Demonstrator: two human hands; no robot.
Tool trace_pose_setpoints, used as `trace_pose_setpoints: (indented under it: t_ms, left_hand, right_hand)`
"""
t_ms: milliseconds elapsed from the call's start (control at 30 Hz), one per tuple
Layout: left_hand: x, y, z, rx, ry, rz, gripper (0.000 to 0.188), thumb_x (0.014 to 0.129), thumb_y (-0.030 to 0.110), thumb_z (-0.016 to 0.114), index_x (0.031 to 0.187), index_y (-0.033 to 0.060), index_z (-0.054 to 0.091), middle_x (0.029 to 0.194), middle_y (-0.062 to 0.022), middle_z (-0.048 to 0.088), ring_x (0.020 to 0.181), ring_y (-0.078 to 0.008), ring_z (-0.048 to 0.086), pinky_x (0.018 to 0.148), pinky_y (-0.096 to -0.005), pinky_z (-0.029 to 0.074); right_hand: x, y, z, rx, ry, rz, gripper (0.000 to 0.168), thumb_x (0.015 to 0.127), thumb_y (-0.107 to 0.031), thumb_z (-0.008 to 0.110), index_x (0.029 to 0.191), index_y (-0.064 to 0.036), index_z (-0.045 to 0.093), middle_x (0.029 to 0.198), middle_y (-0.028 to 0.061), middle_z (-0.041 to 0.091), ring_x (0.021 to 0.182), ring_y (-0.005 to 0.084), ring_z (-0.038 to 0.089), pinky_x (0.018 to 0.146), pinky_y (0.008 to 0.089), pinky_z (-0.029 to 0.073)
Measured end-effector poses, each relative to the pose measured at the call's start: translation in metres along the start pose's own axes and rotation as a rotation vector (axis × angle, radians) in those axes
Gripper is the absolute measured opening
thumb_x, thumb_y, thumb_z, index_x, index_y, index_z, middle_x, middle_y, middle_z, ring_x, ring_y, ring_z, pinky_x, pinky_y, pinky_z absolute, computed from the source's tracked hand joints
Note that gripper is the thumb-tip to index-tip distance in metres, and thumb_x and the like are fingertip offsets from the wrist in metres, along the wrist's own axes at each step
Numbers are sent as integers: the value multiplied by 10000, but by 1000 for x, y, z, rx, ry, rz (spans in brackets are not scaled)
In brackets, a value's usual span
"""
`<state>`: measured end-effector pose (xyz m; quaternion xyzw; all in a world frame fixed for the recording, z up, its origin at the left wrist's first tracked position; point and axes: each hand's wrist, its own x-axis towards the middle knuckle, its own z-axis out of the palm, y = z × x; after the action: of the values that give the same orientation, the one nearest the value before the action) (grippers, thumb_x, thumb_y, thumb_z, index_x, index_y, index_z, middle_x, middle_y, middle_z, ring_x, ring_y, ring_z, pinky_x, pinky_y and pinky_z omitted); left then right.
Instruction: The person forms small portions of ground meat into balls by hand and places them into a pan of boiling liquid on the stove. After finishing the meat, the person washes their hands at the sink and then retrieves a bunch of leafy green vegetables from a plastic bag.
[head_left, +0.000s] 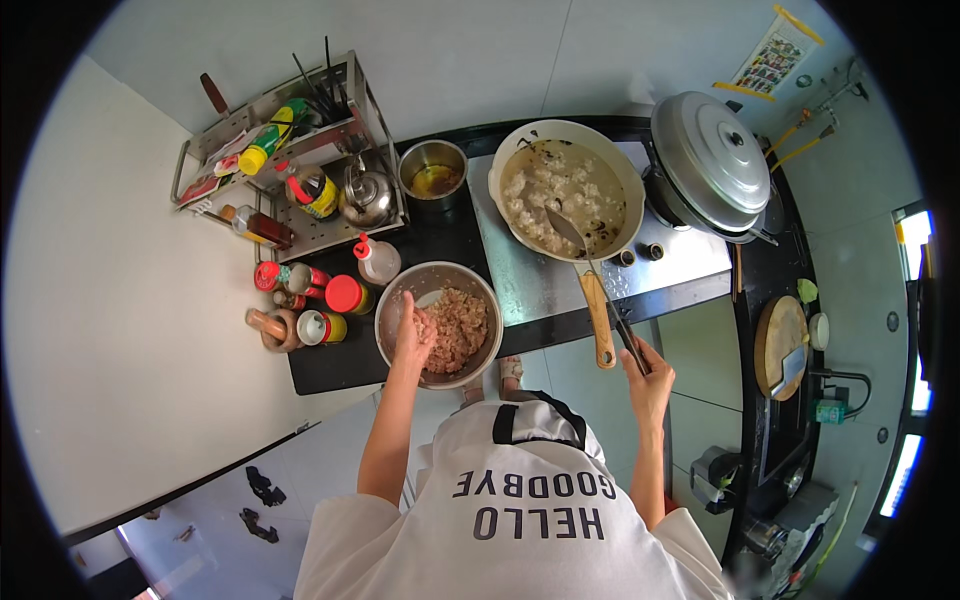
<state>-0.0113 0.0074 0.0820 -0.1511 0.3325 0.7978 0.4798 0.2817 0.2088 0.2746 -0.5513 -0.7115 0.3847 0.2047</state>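
My left hand (414, 336) is inside a steel mixing bowl (388, 304), with a clump of raw minced meat (459, 330) held against its palm and fingers. More of the mince fills the right side of the bowl. My right hand (651, 379) grips the dark handle of a long metal spoon (566, 227). The spoon's bowl rests in a light-coloured deep pan (504, 225) on the hob. Pale meat pieces and dark bits sit in the pan's cloudy broth (562, 187). The pan's wooden handle (598, 322) points towards me, just left of my right hand.
Right of the pan stands a large lidded aluminium pot (712, 161). A small steel pot (433, 199) with yellowish liquid is behind the bowl. Seasoning jars (346, 294), a wooden mortar (281, 330) and a metal rack (352, 90) line the left. A cleaver (790, 370) lies on a round chopping board (776, 330).
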Motion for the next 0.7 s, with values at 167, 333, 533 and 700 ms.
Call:
trace_pose_setpoints:
  t_ms: [167, 333, 533, 700]
  left_hand:
    - [-25, 1, 58, -160, 136, -31, 554, 840, 481, 555, 1109, -2, 518, 899, -116, 602, 786, -207, 616, 594, -273, 525]
    - [-12, -1, 4, -315, -441, -75, 469, 893, 270, 521, 1260, -1, 411, 1119, -172, 564, 1116, -282, 501, 921, -375, 468]
    - [-20, -6, 45, -317, -322, -51, 197, 880, 173, 557, 997, 15, 575, 1036, -138, 590, 952, -234, 575, 739, -290, 515]
    - [-25, -3, 57, -93, 45, 31, 213, 868, 197, 593, 722, 44, 565, 752, -63, 553, 647, -132, 526, 463, -197, 378]
  right_hand:
    - [2, 13, 0, 40, 30, 3, 297, 768, -142, 677, 1021, 11, 646, 561, -9, 455, 524, 49, 372, 462, 236, 321]
    - [2, 10, -2, 20, 28, -11, 296, 769, -143, 678, 1021, 11, 645, 562, -9, 455, 524, 50, 372, 463, 236, 321]
    - [3, 15, -2, 32, 21, -23, 286, 768, -136, 679, 1011, 11, 647, 572, -1, 471, 533, 49, 388, 472, 233, 337]
    - [3, 9, -1, 29, 14, -30, 290, 768, -131, 679, 1019, 8, 646, 582, 7, 488, 543, 50, 407, 483, 235, 356]
